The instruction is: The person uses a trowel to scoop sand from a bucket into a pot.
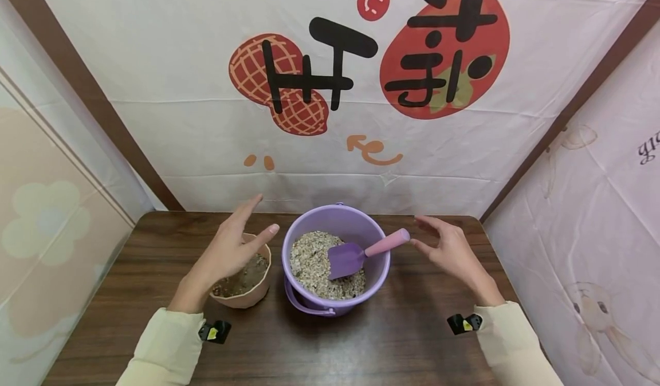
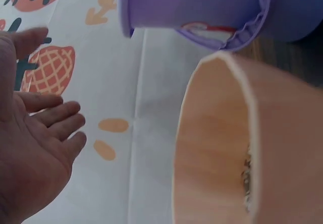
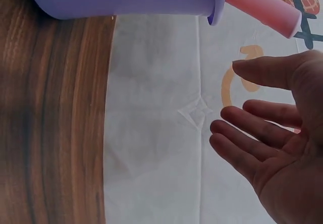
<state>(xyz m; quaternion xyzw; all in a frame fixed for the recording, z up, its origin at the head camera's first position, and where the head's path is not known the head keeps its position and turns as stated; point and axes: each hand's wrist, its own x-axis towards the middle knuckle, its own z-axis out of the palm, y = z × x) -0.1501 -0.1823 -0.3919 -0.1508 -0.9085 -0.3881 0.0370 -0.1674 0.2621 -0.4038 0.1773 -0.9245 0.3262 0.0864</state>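
Note:
A purple bucket (image 1: 378, 283) stands mid-table, part filled with pale gravelly mix (image 1: 311, 266). A hand shovel with a purple blade (image 1: 345, 260) lies on the mix, its pink handle (image 1: 388, 243) jutting over the bucket's right rim. My right hand (image 1: 451, 249) hovers just right of that handle, fingers spread and apart from it; the right wrist view shows nothing in the palm (image 3: 292, 168). On the left, a peach plant pot (image 1: 247, 298) holds brownish soil-like material. Above this pot is my left hand (image 1: 232, 251), thumb and fingers apart and holding nothing, hiding part of the pot.
The dark wooden table (image 1: 412, 340) backs onto a printed white cloth wall (image 1: 196, 134), with cloth on both sides too. The bucket's purple carrying handle (image 1: 304, 308) hangs down at its front left, close to the pot.

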